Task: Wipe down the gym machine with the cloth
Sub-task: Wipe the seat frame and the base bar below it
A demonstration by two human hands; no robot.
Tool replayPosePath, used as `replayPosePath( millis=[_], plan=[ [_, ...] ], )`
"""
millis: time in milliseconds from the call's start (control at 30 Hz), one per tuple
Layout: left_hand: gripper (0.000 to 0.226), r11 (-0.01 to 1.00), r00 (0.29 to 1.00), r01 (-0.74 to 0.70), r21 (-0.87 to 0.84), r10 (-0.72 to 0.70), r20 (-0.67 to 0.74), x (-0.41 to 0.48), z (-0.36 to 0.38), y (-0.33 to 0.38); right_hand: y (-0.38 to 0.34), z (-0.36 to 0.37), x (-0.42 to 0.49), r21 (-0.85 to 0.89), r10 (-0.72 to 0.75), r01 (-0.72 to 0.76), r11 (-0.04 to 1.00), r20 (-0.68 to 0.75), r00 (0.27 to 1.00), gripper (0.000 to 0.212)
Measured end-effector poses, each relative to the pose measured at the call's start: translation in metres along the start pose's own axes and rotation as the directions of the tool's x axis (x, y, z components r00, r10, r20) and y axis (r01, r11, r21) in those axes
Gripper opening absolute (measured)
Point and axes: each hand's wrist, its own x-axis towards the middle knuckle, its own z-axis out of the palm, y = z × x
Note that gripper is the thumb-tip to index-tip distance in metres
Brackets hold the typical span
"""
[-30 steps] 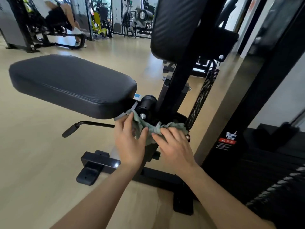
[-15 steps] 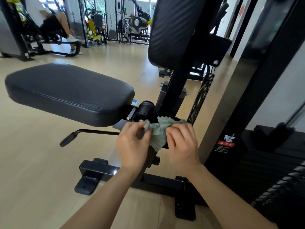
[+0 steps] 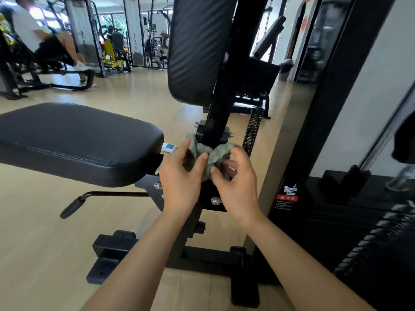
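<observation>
The black gym machine has a padded seat (image 3: 74, 140) at the left and an upright back pad (image 3: 197, 48) on a black post (image 3: 219, 117). A crumpled green cloth (image 3: 213, 151) is looped round the foot of that post, just behind the seat. My left hand (image 3: 182, 176) pinches the cloth's left part between thumb and fingers. My right hand (image 3: 235, 182) grips its right part with curled fingers. Both hands sit close together in front of the post.
A coil spring (image 3: 252, 129) runs beside the post on the right. A black adjustment lever (image 3: 89, 198) sticks out under the seat, above the base foot (image 3: 112, 250). The weight stack frame (image 3: 314, 131) stands right. A person sits on another machine (image 3: 45, 48) far left.
Both hands rose with the cloth from the round pivot under the seat up to the foot of the post. The cloth now wraps the post's base.
</observation>
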Motion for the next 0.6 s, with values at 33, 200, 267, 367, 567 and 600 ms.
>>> replayPosePath(
  millis=[33, 200, 267, 367, 567, 600],
  plan=[
    [0.033, 1.000, 1.000, 0.006, -0.007, -0.006, -0.006, 0.004, 0.001, 0.001, -0.005, -0.003, 0.003, 0.046, 0.023, -0.023, 0.999, 0.013, 1.000, 0.050],
    [0.043, 0.997, 0.999, -0.036, -0.071, 0.034, -0.030, 0.018, 0.010, 0.014, -0.013, -0.011, 0.023, 0.125, 0.069, -0.071, 0.990, 0.020, 0.997, 0.066],
    [0.044, 0.992, 0.993, -0.119, -0.047, 0.119, 0.001, 0.020, 0.011, 0.019, -0.013, -0.014, 0.026, 0.119, 0.062, -0.066, 0.991, 0.042, 0.997, 0.065],
    [0.050, 0.982, 0.980, -0.185, -0.047, 0.188, 0.061, 0.023, 0.009, 0.028, -0.018, -0.015, 0.023, 0.063, 0.025, -0.029, 0.998, 0.071, 0.997, 0.065],
    [0.059, 0.970, 0.958, -0.212, -0.116, 0.230, 0.173, 0.028, 0.001, 0.030, -0.026, -0.014, 0.041, 0.015, -0.032, 0.031, 0.999, 0.083, 0.996, 0.065],
    [0.061, 0.967, 0.948, -0.224, -0.126, 0.246, 0.201, 0.028, 0.000, 0.029, -0.025, -0.015, 0.042, -0.008, -0.033, 0.034, 0.999, 0.106, 0.994, 0.067]
  ],
)
